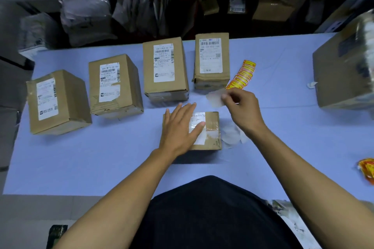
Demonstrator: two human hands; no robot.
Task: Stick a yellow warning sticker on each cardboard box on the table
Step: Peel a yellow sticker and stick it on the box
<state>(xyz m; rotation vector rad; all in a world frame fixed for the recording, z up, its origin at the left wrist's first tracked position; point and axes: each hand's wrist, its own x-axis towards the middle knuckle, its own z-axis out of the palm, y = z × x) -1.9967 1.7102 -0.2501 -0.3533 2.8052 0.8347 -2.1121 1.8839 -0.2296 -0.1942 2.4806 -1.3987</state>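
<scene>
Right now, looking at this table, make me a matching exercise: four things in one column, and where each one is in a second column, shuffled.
Things
1. small brown cardboard box
2. strip of yellow and red warning stickers
3. translucent backing paper piece
4. large brown cardboard box

Places
A. at the table's far right edge
B. pinched in the right hand
C. under the flat left hand
D. lying on the blue table beside the rightmost box of the back row

Pairs: 1-C, 2-D, 3-B, 4-A

Label on far-right box (211, 60) reads "159 159 K02 160".
</scene>
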